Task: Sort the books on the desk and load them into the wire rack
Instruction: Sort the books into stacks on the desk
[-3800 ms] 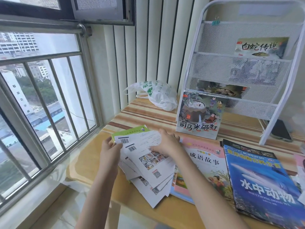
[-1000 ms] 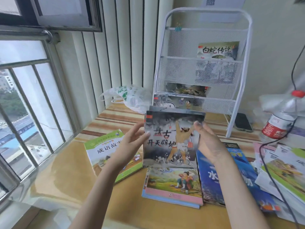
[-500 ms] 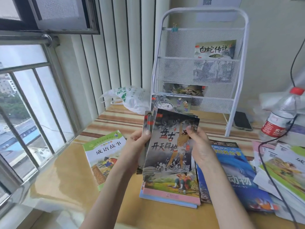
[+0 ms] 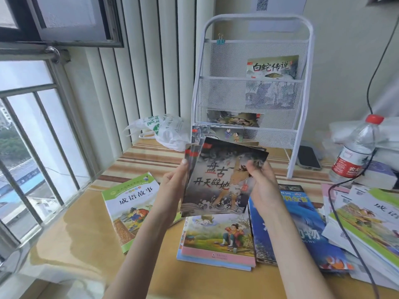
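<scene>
**Thin story books being gathered for the rack**

The left hand (image 4: pixel 172 186) and right hand (image 4: pixel 264 186) are each closing on a side of a fanned stack of thin dark books (image 4: pixel 218 180), holding it above the tabletop (image 4: pixel 86 244) (sorting seems to be underway). Next, squaring the edges and lifting toward the wire rack (image 4: pixel 252 87), which is standing just behind, looks sensible.

Two bare forearms, sleeveless to the frame edge — hands (image 4: pixel 218 188) ungloved, ringless

Head-worn view, close, down onto desk (image 4: pixel 71 244)
</scene>
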Motion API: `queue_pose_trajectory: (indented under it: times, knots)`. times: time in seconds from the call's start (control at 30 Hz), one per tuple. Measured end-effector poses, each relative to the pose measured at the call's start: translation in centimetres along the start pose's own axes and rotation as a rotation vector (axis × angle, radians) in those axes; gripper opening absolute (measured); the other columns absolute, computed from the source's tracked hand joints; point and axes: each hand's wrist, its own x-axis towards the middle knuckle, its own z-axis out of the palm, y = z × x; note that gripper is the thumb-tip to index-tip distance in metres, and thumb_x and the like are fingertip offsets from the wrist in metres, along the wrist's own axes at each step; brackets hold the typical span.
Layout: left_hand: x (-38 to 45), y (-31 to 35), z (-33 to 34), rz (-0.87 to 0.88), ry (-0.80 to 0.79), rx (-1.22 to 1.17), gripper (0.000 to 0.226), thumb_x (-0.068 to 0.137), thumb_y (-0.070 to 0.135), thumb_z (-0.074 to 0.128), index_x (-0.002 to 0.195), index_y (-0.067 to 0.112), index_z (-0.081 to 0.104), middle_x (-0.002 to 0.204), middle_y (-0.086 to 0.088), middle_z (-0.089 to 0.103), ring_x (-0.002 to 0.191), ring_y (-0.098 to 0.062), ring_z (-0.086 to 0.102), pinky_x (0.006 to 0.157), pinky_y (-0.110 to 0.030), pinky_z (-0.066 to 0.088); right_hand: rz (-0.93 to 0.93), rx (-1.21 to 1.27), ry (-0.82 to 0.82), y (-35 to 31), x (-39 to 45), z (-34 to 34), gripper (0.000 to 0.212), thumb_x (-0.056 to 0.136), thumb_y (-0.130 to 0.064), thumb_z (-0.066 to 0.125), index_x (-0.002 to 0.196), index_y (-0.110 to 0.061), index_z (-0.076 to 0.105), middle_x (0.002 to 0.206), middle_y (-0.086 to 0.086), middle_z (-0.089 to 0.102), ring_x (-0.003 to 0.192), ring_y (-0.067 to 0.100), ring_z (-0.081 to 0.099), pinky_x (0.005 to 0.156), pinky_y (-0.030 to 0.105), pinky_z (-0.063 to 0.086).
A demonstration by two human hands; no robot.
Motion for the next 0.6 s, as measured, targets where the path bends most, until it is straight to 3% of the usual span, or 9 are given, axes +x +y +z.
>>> queue_pose_trajectory:
  times: [0.07,0.13,0.23,0.3,0.37,0.4,0.47,0.53,0.6]
  knots:
    - [-0.1,-0.1,-0.2,0.034,0.013,0.010,0.055,0.080,0.057,0.059,0.104,0.009,0.069,0.100,-0.016,0.073,0.093,-0.030,0.070,0.076,-0.038,0.059,-0.028,-0.099,-0.034,-0.3,-0.1,0.4,0.008,0.076,-0.025,0.070,0.083,-0.029,0.070,0.090,-0.008,0.071,0.087,0.008,0.065,0.085,0.029,0.049]
    - [-0.1,-0.4,-0.2,0.061,0.026,0.039,0.047,0.077,0.053,0.064,0.100,0.012,0.068,0.095,-0.011,0.074,0.088,-0.025,0.071,0.068,-0.031,0.058,0.019,-0.164,-0.070,-0.4,-0.4,0.8,0.017,0.071,-0.045,0.076,0.086,-0.037,0.072,0.093,-0.014,0.071,0.094,0.002,0.063,0.095,0.029,0.041]
    - [0.0,-0.6,0.3,0.084,0.056,0.068,0.044,0.067,0.058,0.065,0.085,0.018,0.071,0.085,-0.010,0.073,0.081,-0.025,0.070,0.068,-0.035,0.059,0.095,-0.250,-0.121,-0.5,-0.6,1.2,0.049,0.040,-0.076,0.076,0.073,-0.041,0.071,0.082,-0.020,0.070,0.086,-0.006,0.063,0.089,0.023,0.042]
    - [0.2,-0.7,1.1,0.100,0.095,0.070,0.035,0.073,0.056,0.065,0.075,0.023,0.074,0.076,-0.005,0.074,0.074,-0.021,0.072,0.061,-0.032,0.058,0.100,-0.274,-0.126,-0.2,-0.5,1.4,0.055,0.036,-0.082,0.072,0.073,-0.040,0.071,0.079,-0.019,0.069,0.084,-0.004,0.063,0.090,0.025,0.042]
    - [0.3,-0.7,1.7,0.109,0.180,0.063,0.031,0.083,0.045,0.065,0.061,0.024,0.072,0.058,0.008,0.070,0.057,-0.007,0.068,0.048,-0.021,0.052,0.081,-0.267,-0.088,0.0,-0.4,1.5,0.072,0.039,-0.084,0.068,0.081,-0.026,0.072,0.082,-0.006,0.070,0.090,0.005,0.064,0.097,0.034,0.041]
    - [0.3,-0.5,2.0,0.107,0.227,0.057,0.034,0.085,0.041,0.064,0.056,0.024,0.069,0.051,0.013,0.066,0.051,-0.003,0.065,0.045,-0.020,0.052,0.071,-0.249,-0.074,0.0,-0.5,1.6,0.086,0.041,-0.085,0.067,0.088,-0.013,0.068,0.089,0.011,0.068,0.099,0.018,0.063,0.103,0.041,0.038]
    - [0.7,-0.8,1.7,0.090,0.265,0.062,0.034,0.082,0.043,0.067,0.056,0.022,0.064,0.047,0.015,0.062,0.050,-0.008,0.064,0.053,-0.030,0.055,0.062,-0.221,-0.047,-0.1,-1.0,1.8,0.114,0.043,-0.086,0.066,0.104,0.009,0.051,0.114,0.031,0.054,0.114,0.040,0.049,0.110,0.047,0.030]
    - [0.7,-0.8,1.4,0.091,0.299,0.080,0.032,0.080,0.045,0.067,0.058,0.025,0.055,0.044,0.017,0.058,0.048,-0.005,0.061,0.053,-0.032,0.053,0.047,-0.232,-0.041,-0.1,-1.5,2.0,0.119,0.044,-0.086,0.065,0.106,0.013,0.045,0.121,0.035,0.042,0.115,0.046,0.041,0.111,0.051,0.026]
    - [0.7,-1.1,1.1,0.117,0.288,0.105,0.037,0.082,0.047,0.065,0.052,0.025,0.062,0.044,0.018,0.056,0.045,-0.001,0.058,0.048,-0.025,0.050,0.078,-0.292,-0.049,0.3,-1.5,2.1,0.103,0.044,-0.086,0.064,0.094,0.003,0.058,0.119,0.035,0.047,0.112,0.042,0.045,0.109,0.054,0.026]
